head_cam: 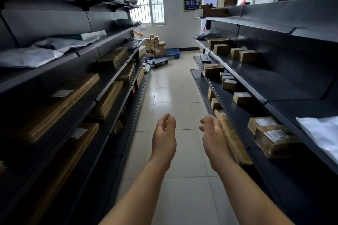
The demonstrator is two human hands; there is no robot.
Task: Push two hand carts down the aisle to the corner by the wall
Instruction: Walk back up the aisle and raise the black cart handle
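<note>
One hand cart, a flat dark platform on black wheels with a metal push handle, stands at the far end of the aisle near the left shelving, by the white wall. No second cart is in view. My left hand and my right hand are stretched out in front of me over the tiled floor, palms facing each other, fingers loosely curled and holding nothing. Both hands are far short of the cart.
Dark shelving with parcels lines the left side, and more shelving with boxes lines the right. Stacked cartons and a blue pallet sit by the far wall under a barred window. The tiled aisle floor runs between.
</note>
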